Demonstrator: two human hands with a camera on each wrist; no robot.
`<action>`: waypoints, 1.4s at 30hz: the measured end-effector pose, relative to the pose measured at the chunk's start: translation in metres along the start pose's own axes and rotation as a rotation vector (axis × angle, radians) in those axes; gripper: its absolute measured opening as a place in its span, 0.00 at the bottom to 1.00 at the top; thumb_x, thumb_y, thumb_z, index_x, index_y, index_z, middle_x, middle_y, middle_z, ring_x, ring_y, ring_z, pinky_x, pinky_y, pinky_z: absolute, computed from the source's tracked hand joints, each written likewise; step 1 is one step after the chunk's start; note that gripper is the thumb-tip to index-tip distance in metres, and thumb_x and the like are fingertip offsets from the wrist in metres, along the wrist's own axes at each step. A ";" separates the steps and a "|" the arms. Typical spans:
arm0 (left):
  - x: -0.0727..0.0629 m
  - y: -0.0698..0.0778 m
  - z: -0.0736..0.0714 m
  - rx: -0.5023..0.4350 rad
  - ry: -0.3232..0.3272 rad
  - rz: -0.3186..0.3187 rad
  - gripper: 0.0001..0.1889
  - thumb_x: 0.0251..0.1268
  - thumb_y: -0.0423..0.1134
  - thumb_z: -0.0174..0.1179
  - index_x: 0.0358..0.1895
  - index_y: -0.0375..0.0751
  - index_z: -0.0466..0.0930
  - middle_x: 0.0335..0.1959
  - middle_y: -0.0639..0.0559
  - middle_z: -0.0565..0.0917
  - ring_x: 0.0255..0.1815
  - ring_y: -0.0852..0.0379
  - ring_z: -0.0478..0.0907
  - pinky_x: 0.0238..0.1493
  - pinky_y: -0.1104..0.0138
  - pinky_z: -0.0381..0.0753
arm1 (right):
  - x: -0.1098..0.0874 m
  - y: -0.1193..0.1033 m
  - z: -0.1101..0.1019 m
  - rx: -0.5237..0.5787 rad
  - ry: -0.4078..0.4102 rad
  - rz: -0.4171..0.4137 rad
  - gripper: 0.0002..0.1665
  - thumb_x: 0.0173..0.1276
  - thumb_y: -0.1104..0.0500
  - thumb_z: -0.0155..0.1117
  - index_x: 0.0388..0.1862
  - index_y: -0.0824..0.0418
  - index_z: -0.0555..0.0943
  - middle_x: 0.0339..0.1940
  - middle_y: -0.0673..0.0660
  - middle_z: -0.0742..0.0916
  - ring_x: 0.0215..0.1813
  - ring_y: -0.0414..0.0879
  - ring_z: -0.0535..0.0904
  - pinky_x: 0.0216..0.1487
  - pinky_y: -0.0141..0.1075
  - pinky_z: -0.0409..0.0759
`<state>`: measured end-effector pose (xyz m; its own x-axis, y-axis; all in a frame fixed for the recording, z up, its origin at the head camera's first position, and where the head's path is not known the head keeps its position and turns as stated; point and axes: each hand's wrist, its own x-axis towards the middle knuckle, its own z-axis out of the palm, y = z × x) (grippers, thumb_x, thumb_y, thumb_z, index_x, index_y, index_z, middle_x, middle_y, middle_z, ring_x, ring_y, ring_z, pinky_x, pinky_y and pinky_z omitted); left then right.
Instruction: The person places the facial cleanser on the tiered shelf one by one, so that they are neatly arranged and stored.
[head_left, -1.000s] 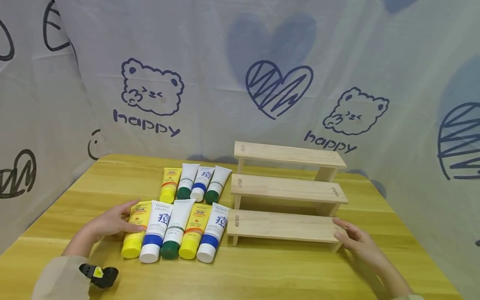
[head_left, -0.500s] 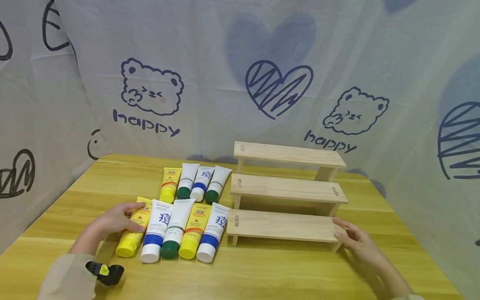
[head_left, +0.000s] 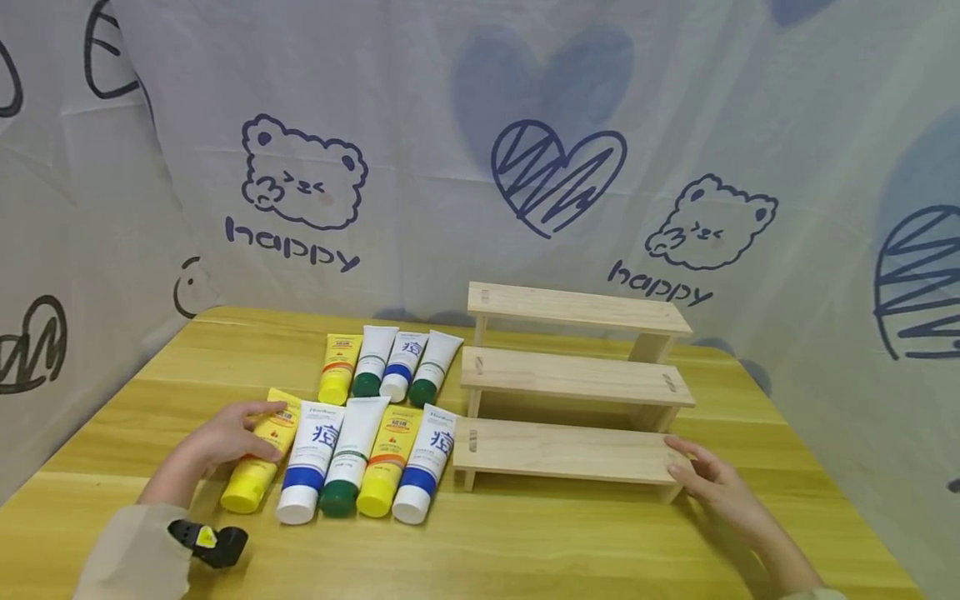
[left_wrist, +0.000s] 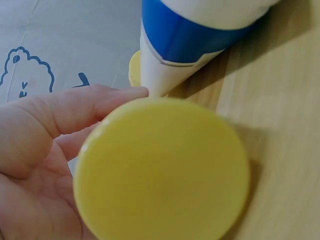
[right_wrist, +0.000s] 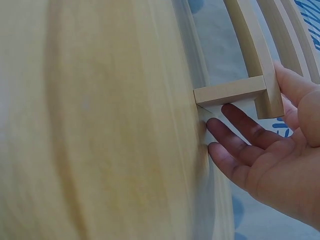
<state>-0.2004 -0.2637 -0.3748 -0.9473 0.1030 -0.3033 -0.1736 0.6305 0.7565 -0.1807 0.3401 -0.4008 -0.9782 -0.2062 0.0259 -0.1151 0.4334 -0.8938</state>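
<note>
Left hand, lower left of head view, grips a yellow tube between thumb and fingers, near a blue-banded white tube. Right hand, lower right, half-open, fingers loosely bent, touches the wooden rack.

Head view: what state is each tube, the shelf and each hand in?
Leftmost front tube: capped, gripped
Four other front tubes: capped, lying side by side
Four back tubes: capped, lying side by side
Shelf: upright, three tiers
Left hand: gripping that tube
Right hand: touching the shelf's right end

Curtained nook (bear-print cloth), wooden table
</note>
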 end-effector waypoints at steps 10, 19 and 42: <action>-0.004 -0.002 -0.006 -0.022 0.079 0.065 0.46 0.48 0.32 0.65 0.68 0.32 0.44 0.58 0.15 0.47 0.56 0.23 0.50 0.52 0.39 0.58 | -0.001 -0.005 0.001 -0.011 -0.010 0.003 0.28 0.69 0.59 0.50 0.63 0.71 0.58 0.45 0.60 0.77 0.41 0.37 0.72 0.39 0.34 0.74; -0.009 0.009 -0.008 -0.063 0.183 0.029 0.44 0.52 0.36 0.64 0.68 0.36 0.45 0.61 0.19 0.44 0.57 0.25 0.49 0.53 0.41 0.58 | -0.002 -0.002 0.001 -0.012 -0.007 0.007 0.28 0.69 0.59 0.50 0.64 0.70 0.59 0.45 0.62 0.76 0.41 0.38 0.72 0.38 0.34 0.74; 0.002 0.062 0.013 -0.326 0.303 0.208 0.44 0.51 0.36 0.65 0.69 0.58 0.48 0.64 0.34 0.55 0.48 0.42 0.62 0.43 0.66 0.72 | 0.001 -0.002 0.001 0.003 0.020 0.020 0.28 0.68 0.60 0.51 0.63 0.70 0.59 0.45 0.62 0.76 0.41 0.38 0.74 0.39 0.34 0.75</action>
<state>-0.2092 -0.2140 -0.3361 -0.9981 -0.0583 0.0189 -0.0021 0.3415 0.9399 -0.1808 0.3383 -0.3989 -0.9835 -0.1800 0.0168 -0.0949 0.4350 -0.8954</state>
